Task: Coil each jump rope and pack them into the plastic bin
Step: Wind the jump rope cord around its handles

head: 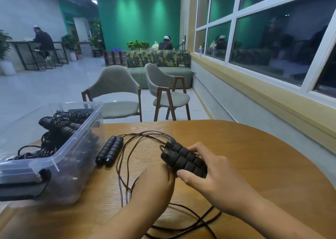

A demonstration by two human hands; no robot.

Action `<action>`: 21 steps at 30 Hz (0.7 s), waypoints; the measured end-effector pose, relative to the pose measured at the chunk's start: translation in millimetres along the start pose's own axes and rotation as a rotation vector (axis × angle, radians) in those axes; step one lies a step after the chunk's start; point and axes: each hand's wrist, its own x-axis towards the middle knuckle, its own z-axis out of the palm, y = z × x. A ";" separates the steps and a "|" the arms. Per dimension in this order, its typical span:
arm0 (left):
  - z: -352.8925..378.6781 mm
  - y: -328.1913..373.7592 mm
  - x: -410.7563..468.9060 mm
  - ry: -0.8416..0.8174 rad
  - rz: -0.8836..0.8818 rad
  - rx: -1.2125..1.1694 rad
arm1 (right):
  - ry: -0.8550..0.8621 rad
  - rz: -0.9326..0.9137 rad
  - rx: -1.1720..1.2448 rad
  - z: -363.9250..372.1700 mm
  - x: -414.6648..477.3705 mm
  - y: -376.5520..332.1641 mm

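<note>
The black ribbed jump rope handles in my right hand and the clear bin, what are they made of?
Black ribbed jump rope handles: probably foam or soft rubber, matte, no glare, segmented rings. Clear rectangular bin: glossy see-through plastic; coiled ropes show through its wall.

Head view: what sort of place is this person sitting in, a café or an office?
Likely a lounge or café-style common area, not a workshop: a green sofa behind two cushioned chairs, a high counter with stools, and potted plants.

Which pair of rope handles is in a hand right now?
The right pair, gripped by the right hand; the other pair lies free beside the bin.
</note>
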 end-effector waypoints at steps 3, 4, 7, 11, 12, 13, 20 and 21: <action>5.9 1.7 -7.7 -0.033 0.132 0.095 | 0.034 -0.014 -0.109 -3.1 3.7 5.3; 7.5 1.5 -10.0 -0.042 0.170 0.096 | 0.031 -0.004 -0.117 -5.7 4.8 7.0; 2.2 -4.0 -10.5 -0.022 0.283 0.180 | 0.018 0.010 -0.170 -13.5 7.2 11.6; -8.8 -13.4 -7.9 -0.047 0.403 0.296 | -0.025 0.015 -0.242 -14.0 8.2 17.0; -11.5 -14.3 -8.2 -0.056 0.425 0.317 | -0.047 0.020 -0.260 -13.1 8.2 18.2; -14.5 -14.9 -8.8 -0.060 0.443 0.321 | -0.073 0.025 -0.278 -12.1 8.2 19.0; -35.2 -23.7 1.8 -0.072 0.664 0.273 | -0.281 0.046 -0.310 -2.6 4.5 11.2; -37.3 -24.4 1.8 -0.099 0.666 0.238 | -0.319 0.044 -0.313 -2.8 3.7 9.0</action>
